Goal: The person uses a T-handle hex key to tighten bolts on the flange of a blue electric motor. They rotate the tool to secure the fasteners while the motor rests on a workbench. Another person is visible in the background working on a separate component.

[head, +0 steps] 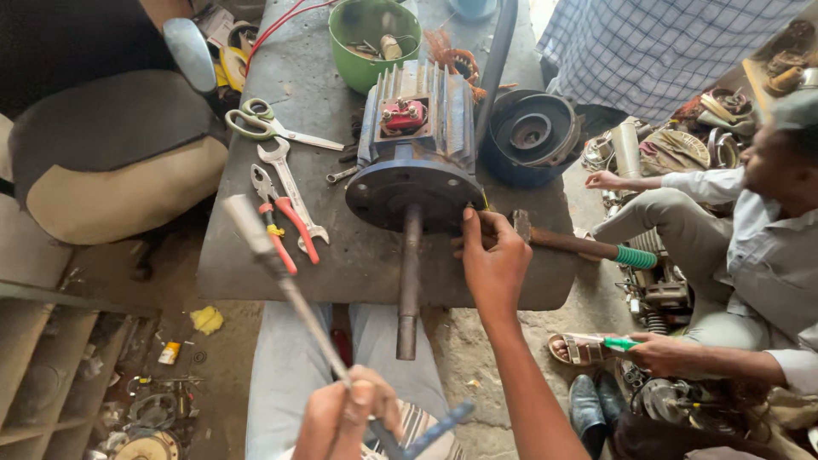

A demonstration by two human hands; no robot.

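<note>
Left hand [345, 417]: nearest the camera, fist closed around a long metal rod [281, 277] angled up toward the motor's left.
Right hand [492, 255]: fingers pressed on the motor's front flange at its right edge, nothing clearly clasped.
Motor [417, 145]: blue, finned, on the grey table [341, 255]; bare shaft [410, 281] jutting toward the camera, left of the right hand.
Left of motor: red-handled pliers [285, 223], spanner [290, 183], scissors [264, 123].
Right of motor: hammer [579, 245].
Behind motor: green bowl [358, 38].
Small yellow-and-red packet [169, 352]: on floor, below-left of motor.
</note>
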